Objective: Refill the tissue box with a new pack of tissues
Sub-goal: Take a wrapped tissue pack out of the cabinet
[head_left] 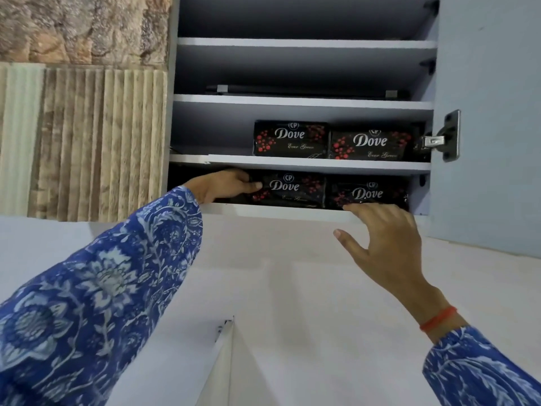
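Black tissue packs printed with white lettering and red dots lie in an open wall cabinet above me. On the bottom shelf, my left hand [227, 186] grips the left end of the left tissue pack [289, 190], thumb across its front. A second bottom-shelf pack [367, 192] lies beside it on the right. My right hand [383, 238] is spread open below that pack, its fingertips touching the pack's lower front edge at the shelf lip. Two more packs [291, 138] [370, 145] rest on the shelf above. No tissue box is in view.
The cabinet door [491, 112] stands open on the right, its metal hinge [442, 139] at shelf height. A flat dark object [304, 89] lies on a higher shelf. Textured stone and ribbed panels [82, 112] cover the wall to the left. White wall [278, 288] runs below the cabinet.
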